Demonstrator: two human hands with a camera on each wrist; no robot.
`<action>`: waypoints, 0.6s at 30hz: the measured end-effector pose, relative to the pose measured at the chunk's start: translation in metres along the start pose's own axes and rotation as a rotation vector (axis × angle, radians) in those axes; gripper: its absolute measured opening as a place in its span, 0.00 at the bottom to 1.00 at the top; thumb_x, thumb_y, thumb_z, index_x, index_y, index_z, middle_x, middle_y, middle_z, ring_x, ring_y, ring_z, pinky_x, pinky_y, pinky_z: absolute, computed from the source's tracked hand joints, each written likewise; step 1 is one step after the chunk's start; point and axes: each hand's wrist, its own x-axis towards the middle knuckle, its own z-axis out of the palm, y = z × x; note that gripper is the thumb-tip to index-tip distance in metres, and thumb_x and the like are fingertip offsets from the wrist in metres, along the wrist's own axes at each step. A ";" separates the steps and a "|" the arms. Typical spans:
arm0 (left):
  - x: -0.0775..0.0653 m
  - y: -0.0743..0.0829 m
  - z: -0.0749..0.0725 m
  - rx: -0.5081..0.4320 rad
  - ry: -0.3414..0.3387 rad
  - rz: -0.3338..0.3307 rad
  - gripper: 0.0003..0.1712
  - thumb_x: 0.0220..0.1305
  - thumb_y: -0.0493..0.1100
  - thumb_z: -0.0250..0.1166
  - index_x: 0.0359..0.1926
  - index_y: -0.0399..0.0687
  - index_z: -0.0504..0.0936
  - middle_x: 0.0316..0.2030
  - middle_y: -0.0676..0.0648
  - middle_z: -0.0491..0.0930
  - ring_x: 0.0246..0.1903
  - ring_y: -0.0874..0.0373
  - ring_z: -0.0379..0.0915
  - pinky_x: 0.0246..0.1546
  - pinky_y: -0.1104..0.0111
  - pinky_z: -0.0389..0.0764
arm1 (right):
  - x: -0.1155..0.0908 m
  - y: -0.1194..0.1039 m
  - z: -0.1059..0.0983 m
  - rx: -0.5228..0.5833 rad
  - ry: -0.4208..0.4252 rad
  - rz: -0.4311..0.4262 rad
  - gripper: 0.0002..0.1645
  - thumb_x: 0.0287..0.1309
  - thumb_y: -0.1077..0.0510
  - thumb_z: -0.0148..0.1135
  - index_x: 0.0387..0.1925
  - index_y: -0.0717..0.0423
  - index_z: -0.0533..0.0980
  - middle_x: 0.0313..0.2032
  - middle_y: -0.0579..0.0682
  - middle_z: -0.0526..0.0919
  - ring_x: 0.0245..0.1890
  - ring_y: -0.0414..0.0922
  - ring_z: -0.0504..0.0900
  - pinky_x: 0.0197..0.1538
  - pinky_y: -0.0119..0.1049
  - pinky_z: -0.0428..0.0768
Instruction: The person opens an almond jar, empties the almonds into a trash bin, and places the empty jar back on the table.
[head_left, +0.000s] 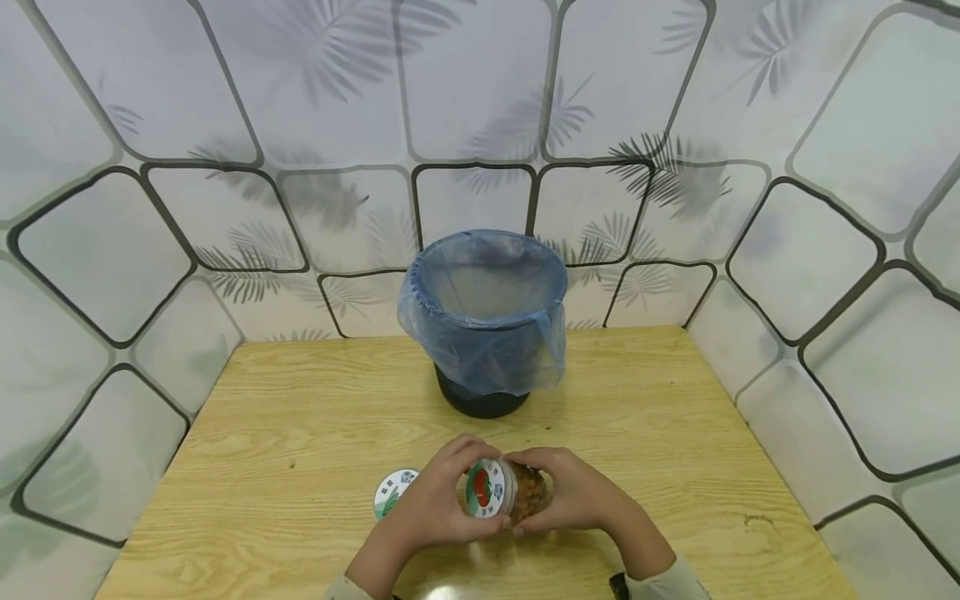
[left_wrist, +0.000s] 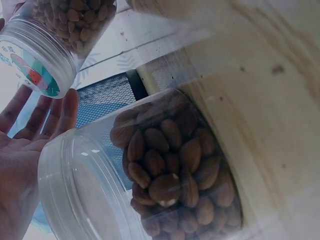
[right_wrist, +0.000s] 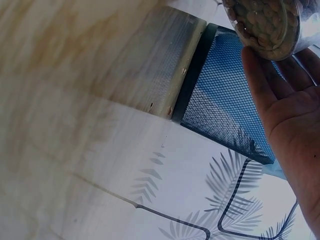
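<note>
Both hands hold a clear jar of almonds [head_left: 529, 493] tilted above the table, its lid [head_left: 486, 488] turned toward the left. The lid label shows a red fruit on white and green. My left hand [head_left: 442, 500] curves its thumb and fingers round the lid end. On the opposite side, the right hand [head_left: 577, 496] grips the jar's body, with the almonds gathered at that end. A second jar of almonds [left_wrist: 175, 170] stands on the table beside the left forearm. Its round lid [head_left: 393, 492] is partly hidden by the left hand in the head view.
Behind the hands stands a dark mesh bin [head_left: 483, 402] lined with a blue plastic bag [head_left: 487, 350]. The wooden table [head_left: 300, 417] is enclosed by patterned white walls [head_left: 480, 100] at the back and both sides.
</note>
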 end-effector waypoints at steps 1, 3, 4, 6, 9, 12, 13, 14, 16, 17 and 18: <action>0.000 0.000 0.000 0.006 0.004 -0.003 0.37 0.55 0.58 0.83 0.63 0.56 0.81 0.57 0.63 0.76 0.52 0.66 0.77 0.51 0.65 0.86 | 0.000 0.000 0.000 -0.003 0.002 0.000 0.51 0.47 0.38 0.87 0.72 0.45 0.76 0.64 0.40 0.84 0.62 0.41 0.84 0.65 0.42 0.84; -0.001 -0.001 0.001 0.018 0.012 -0.010 0.37 0.56 0.60 0.82 0.63 0.55 0.81 0.56 0.63 0.77 0.51 0.66 0.77 0.50 0.65 0.85 | 0.000 0.000 0.000 -0.005 0.003 0.000 0.51 0.47 0.39 0.87 0.72 0.45 0.76 0.64 0.41 0.84 0.62 0.41 0.84 0.65 0.43 0.84; -0.001 -0.002 0.001 0.024 0.018 -0.010 0.37 0.56 0.61 0.82 0.63 0.55 0.81 0.56 0.63 0.77 0.51 0.66 0.77 0.50 0.66 0.85 | 0.000 0.000 0.000 -0.007 0.003 -0.001 0.51 0.47 0.39 0.87 0.72 0.45 0.76 0.64 0.41 0.84 0.62 0.41 0.84 0.65 0.42 0.84; -0.001 -0.003 0.002 0.029 0.028 -0.011 0.36 0.57 0.62 0.81 0.62 0.55 0.82 0.56 0.62 0.78 0.50 0.66 0.77 0.49 0.66 0.85 | -0.001 -0.001 0.000 -0.012 0.004 -0.001 0.52 0.47 0.38 0.87 0.72 0.45 0.76 0.64 0.41 0.84 0.62 0.41 0.84 0.65 0.42 0.84; -0.001 -0.004 0.003 0.021 0.035 -0.028 0.36 0.57 0.64 0.80 0.62 0.55 0.82 0.55 0.62 0.78 0.49 0.66 0.78 0.48 0.66 0.86 | -0.001 -0.001 -0.001 -0.009 0.000 0.008 0.52 0.46 0.38 0.87 0.72 0.45 0.76 0.64 0.40 0.84 0.62 0.40 0.84 0.65 0.42 0.84; -0.001 -0.003 0.003 0.013 0.034 -0.055 0.36 0.58 0.64 0.80 0.63 0.55 0.82 0.55 0.62 0.78 0.48 0.68 0.79 0.48 0.67 0.87 | -0.001 -0.002 -0.001 -0.002 -0.005 0.016 0.52 0.46 0.38 0.87 0.72 0.45 0.76 0.64 0.39 0.83 0.62 0.40 0.84 0.65 0.42 0.84; -0.001 -0.003 0.003 0.010 0.032 -0.066 0.37 0.58 0.65 0.80 0.63 0.55 0.82 0.55 0.63 0.78 0.48 0.68 0.79 0.48 0.67 0.87 | -0.001 -0.002 -0.001 -0.002 -0.007 0.018 0.52 0.46 0.38 0.87 0.72 0.45 0.76 0.64 0.39 0.83 0.62 0.39 0.84 0.65 0.42 0.84; -0.001 -0.002 0.003 0.005 0.031 -0.078 0.36 0.58 0.65 0.80 0.63 0.55 0.83 0.54 0.63 0.78 0.47 0.68 0.79 0.47 0.67 0.87 | -0.001 -0.002 -0.001 -0.002 -0.008 0.018 0.52 0.46 0.38 0.87 0.72 0.45 0.76 0.64 0.39 0.84 0.61 0.39 0.84 0.65 0.42 0.84; -0.001 -0.001 0.002 -0.002 0.029 -0.104 0.36 0.58 0.65 0.80 0.62 0.56 0.83 0.54 0.63 0.78 0.46 0.67 0.80 0.46 0.68 0.87 | -0.001 -0.001 -0.001 -0.003 -0.006 0.016 0.51 0.46 0.39 0.87 0.72 0.46 0.77 0.64 0.39 0.84 0.61 0.39 0.84 0.64 0.42 0.84; -0.001 -0.001 0.002 -0.005 0.029 -0.114 0.36 0.57 0.65 0.80 0.62 0.56 0.83 0.53 0.63 0.78 0.45 0.66 0.80 0.45 0.68 0.87 | -0.001 -0.001 -0.001 -0.004 -0.005 0.015 0.51 0.46 0.39 0.87 0.71 0.46 0.77 0.64 0.39 0.84 0.61 0.40 0.84 0.64 0.42 0.85; -0.001 0.000 0.002 -0.010 0.028 -0.125 0.36 0.57 0.66 0.80 0.62 0.56 0.83 0.53 0.63 0.78 0.45 0.65 0.80 0.45 0.68 0.87 | -0.001 -0.001 0.000 -0.004 -0.004 0.014 0.51 0.46 0.39 0.87 0.71 0.46 0.77 0.64 0.39 0.84 0.61 0.40 0.84 0.64 0.42 0.85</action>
